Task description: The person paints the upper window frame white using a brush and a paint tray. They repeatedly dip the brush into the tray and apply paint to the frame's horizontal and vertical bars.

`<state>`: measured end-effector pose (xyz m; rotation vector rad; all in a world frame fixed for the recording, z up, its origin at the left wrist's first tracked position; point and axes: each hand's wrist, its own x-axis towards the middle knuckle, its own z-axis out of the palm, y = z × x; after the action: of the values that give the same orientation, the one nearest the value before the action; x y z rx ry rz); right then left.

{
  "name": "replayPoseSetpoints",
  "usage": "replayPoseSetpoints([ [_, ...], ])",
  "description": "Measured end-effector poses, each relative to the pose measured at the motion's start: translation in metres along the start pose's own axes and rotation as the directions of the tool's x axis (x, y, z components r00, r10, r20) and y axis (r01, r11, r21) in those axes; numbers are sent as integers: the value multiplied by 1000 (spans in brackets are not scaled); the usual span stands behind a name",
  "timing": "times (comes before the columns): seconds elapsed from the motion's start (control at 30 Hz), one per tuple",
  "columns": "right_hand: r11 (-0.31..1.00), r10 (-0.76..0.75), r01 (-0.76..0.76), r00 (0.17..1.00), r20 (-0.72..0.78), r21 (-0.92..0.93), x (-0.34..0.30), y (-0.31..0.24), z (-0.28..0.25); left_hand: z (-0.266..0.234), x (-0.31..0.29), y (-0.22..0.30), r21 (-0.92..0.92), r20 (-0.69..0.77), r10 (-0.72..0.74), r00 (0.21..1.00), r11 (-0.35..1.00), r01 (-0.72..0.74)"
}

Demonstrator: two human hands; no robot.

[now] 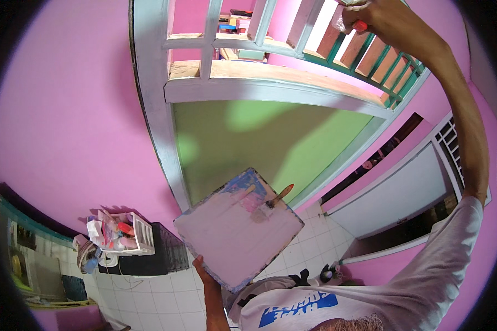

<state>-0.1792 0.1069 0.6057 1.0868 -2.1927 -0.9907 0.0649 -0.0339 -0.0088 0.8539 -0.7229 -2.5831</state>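
My left hand [202,271] grips the lower left edge of a square board [232,231], holding it in front of my body. Pale pink-grey paint covers most of the board, with blue smears at its far corner. A paintbrush with an orange-brown handle [282,194] lies on it, bristles in the paint. High at the upper right, my right hand [368,15] is closed on a paintbrush with a red handle end [360,26]; the fingers hide much of it. That hand is at the slatted wooden grille [309,25], pale grey on the left and green on the right.
Below the grille, a pale grey frame [163,132] surrounds a green panel [259,138]. Pink walls stand on both sides. At the lower left, a white basket of odds and ends [143,234] sits on a black cabinet [168,251]. A grey door [392,190] is at right.
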Motion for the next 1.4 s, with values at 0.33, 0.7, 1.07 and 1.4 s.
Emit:
replayPoseSetpoints([
  [0.33, 985, -161, 168, 974, -162, 32, 9, 16, 32, -8, 7, -10, -19, -32, -31, 999, 999, 30],
  [0.7, 992, -110, 111, 993, -30, 59, 8, 7, 22, 2, 3, -13, 4, 25, 1, 1000, 1000, -2],
  [1.07, 986, -109, 116, 992, -65, 123, -10, -13, 12, 5, -6, -2, -13, 14, 16, 1000, 1000, -16],
  [1.4, 790, 444, -64, 744, -498, 610, -49, 25, 89, -3, 5, -10, -69, 14, -15, 1000, 998, 16],
])
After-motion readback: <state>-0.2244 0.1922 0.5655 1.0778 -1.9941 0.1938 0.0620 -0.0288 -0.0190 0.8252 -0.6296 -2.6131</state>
